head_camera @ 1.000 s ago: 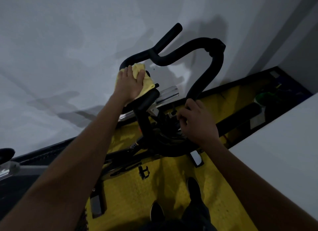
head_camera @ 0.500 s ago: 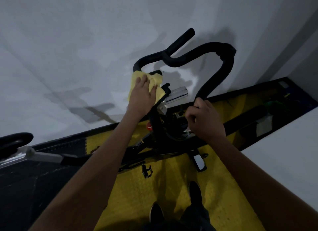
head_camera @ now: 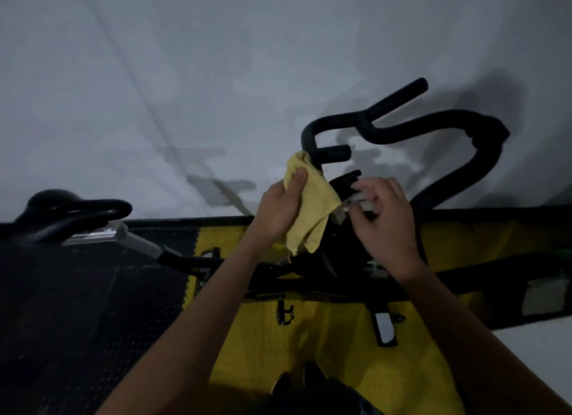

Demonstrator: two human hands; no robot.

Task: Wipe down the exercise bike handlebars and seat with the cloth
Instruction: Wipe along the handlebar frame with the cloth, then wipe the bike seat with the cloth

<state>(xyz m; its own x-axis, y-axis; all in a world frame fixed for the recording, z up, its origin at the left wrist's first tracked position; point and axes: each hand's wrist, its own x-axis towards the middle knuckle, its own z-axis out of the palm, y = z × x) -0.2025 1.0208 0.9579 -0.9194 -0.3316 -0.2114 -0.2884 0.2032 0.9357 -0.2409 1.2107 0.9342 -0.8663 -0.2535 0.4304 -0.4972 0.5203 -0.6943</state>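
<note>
The black handlebars [head_camera: 399, 130] of the exercise bike curve up against the grey wall at the right. My left hand [head_camera: 280, 210] holds the yellow cloth [head_camera: 309, 204] by its upper part, the thumb across it; the rest of the cloth hangs down just left of the handlebar stem. My right hand [head_camera: 383, 219] hovers over the stem with its fingers spread and blurred, holding nothing. The black seat [head_camera: 77, 207] stands at the far left on its silver post.
The bike frame [head_camera: 309, 278] and a pedal [head_camera: 385, 328] stand on a yellow mat [head_camera: 325, 352], with black floor tiles [head_camera: 77, 321] at the left. My shoes [head_camera: 297, 380] show at the bottom. A grey wall [head_camera: 185, 74] is close behind. A white surface [head_camera: 541, 346] lies at the lower right.
My left hand has lifted the cloth off the left handlebar and now holds it hanging. My right hand has let go of the right bar and moved toward the stem. The view has swung left.
</note>
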